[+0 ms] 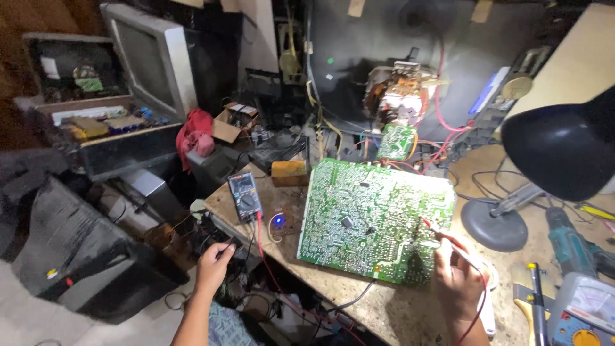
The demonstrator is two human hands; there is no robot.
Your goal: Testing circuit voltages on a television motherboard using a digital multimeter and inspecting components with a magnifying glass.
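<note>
A large green circuit board (pixel 365 211) lies solder side up on the workbench, wired at the back to a picture tube's neck (pixel 397 96). My right hand (pixel 456 275) holds a red probe (pixel 442 234) whose tip touches the board near its right edge. My left hand (pixel 214 264) is low at the bench's left edge, fingers closed on a thin dark lead or probe among tangled wires. A digital multimeter (pixel 245 195) lies between the hands, with a red lead running from it.
A black desk lamp (pixel 564 150) hangs over the right side, its round base (pixel 493 224) on the bench. A teal drill (pixel 570 240), an analogue meter (pixel 586 311) and a screwdriver (pixel 535 301) lie at right. Old television sets (pixel 154 57) and a red cloth (pixel 195 138) crowd the left.
</note>
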